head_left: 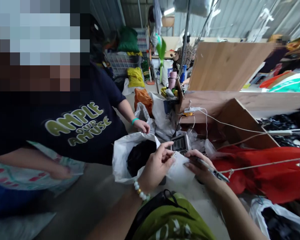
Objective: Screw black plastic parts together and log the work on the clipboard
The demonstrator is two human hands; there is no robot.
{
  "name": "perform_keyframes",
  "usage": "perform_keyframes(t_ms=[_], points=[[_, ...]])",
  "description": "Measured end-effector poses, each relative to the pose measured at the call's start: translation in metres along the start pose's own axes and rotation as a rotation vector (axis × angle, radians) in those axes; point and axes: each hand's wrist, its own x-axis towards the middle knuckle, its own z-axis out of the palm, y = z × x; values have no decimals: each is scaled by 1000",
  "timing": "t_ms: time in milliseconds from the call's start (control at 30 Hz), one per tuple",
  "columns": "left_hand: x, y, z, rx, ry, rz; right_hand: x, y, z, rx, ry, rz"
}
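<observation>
A small sheet of white paper (180, 172) is in front of my body, between my two hands. My left hand (155, 164), with a beaded bracelet at the wrist, pinches the paper's upper left edge. At the paper's right side is my right hand (202, 166), fingers bent, with a pen (220, 176) held along it, its end pointing down to the right. Just beyond the paper stands a device with a display (179, 143), like a weighing scale. Left of it, an open white sack (119, 159) holds black material (140, 156).
A co-worker in a dark printed shirt (77, 125) stands at left, one hand (142, 126) at the sack's rim. Red fabric (250, 170) and a taut cord (267, 162) lie at right. Wooden panels (227, 66), a power strip (192, 109) and an orange bag (143, 101) are beyond.
</observation>
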Motion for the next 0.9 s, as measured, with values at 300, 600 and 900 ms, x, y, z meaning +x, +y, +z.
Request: perform_keyframes(t_ms=[300, 600, 900], points=[[-26, -54, 76, -707, -3, -328, -25, 43, 1, -47, 466, 8], [-27, -44, 98, -779, 70, -407, -51, 19, -14, -196, 308, -369], [-28, -32, 110, -805, 53, -428, -41, 19, -2, -210, 237, -419]])
